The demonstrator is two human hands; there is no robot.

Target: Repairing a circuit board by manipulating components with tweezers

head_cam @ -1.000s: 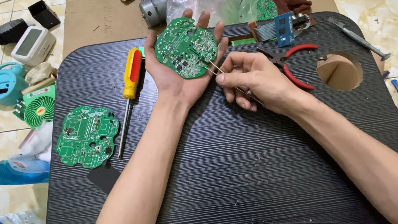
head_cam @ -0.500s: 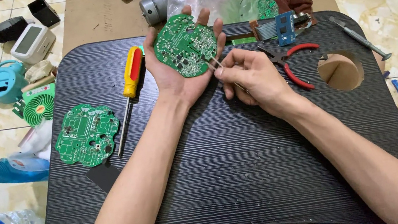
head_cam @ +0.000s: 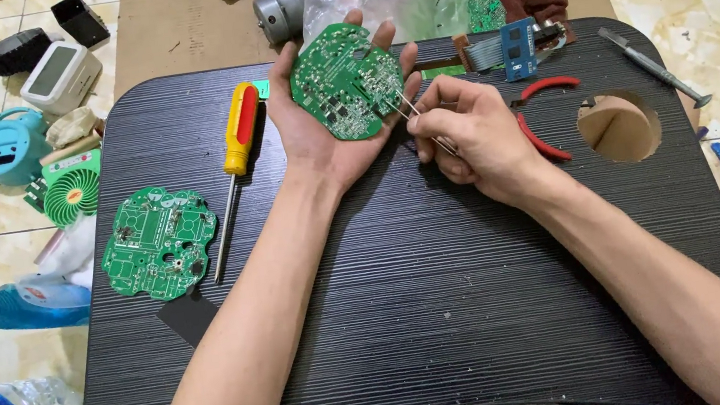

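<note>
- Cradled flat in the left hand (head_cam: 329, 137), palm up and fingers spread behind it, lay a round green circuit board (head_cam: 345, 81), held above the far edge of the black lap table (head_cam: 447, 311).
- Pinched narrowly between thumb and fingers, the right hand (head_cam: 471, 138) held thin metal tweezers (head_cam: 419, 119), whose tips touched the board's right edge.
- Left of the hands, a yellow-and-red screwdriver (head_cam: 236, 149) lay on the table, and a second green board (head_cam: 159, 243) lay beyond it.
- Red-handled pliers (head_cam: 542, 116) sat just right of the right hand, near a round hole (head_cam: 618, 127) in the tabletop.
</note>
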